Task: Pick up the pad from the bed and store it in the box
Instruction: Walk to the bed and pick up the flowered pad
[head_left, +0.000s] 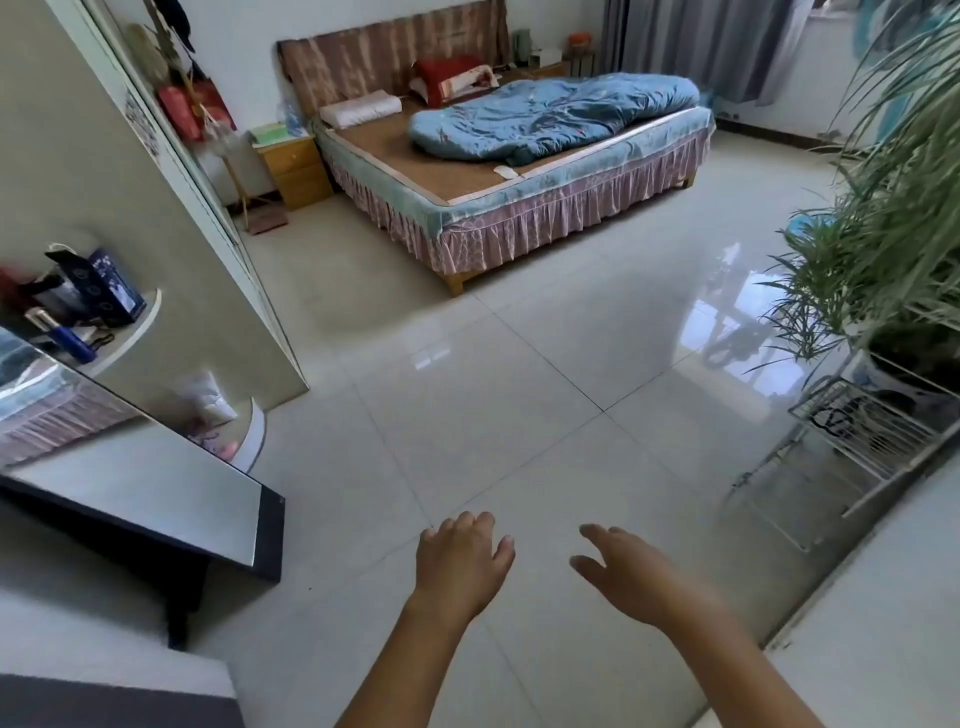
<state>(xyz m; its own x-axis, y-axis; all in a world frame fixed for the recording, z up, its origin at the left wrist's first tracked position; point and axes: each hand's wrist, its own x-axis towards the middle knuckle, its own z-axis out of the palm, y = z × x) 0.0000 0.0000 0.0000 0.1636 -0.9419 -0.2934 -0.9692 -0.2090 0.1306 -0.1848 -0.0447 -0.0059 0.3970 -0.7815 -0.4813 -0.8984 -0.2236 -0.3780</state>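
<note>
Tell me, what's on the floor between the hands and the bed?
Nothing: in the head view only bare shiny floor tiles lie between the left hand, right hand and bed.

place: home bedroom | evidence: bed (519, 171), quilt (550, 111), nightstand (296, 169), curtains (696, 41)

Floor: glossy pale beige tiled floor (519, 374), with window light reflected on it.
Walls: plain white wall (249, 31) behind the brown wooden headboard (395, 52).
Window: grey pleated curtain (701, 41) at the far right.
Furniture: small yellow wooden nightstand (296, 169); tall cream wardrobe (78, 171) at left; black-framed mirror (156, 493) leaning below it.
Plants: green long-leaved potted plant (883, 208) on a white wire rack (872, 436).
</note>
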